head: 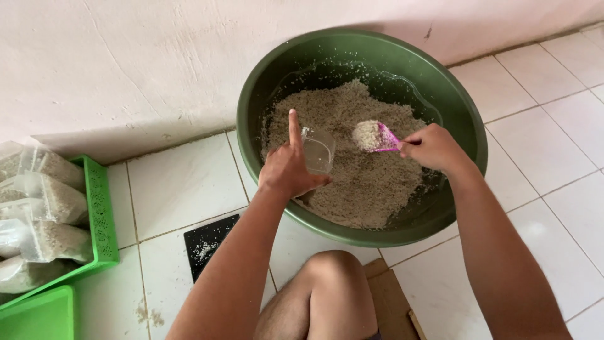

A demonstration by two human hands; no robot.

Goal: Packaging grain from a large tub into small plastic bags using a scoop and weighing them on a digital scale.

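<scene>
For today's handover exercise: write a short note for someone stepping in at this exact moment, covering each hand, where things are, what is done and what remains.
Left hand holds a clear plastic bag open over the green basin.
Right hand holds a pink scoop, heaped with grain, beside the bag's mouth.
Grain mix fills the basin's bottom.
Done: filled bags lie in the green tray.
Left: this bag looks empty; plenty of grain remains.
</scene>
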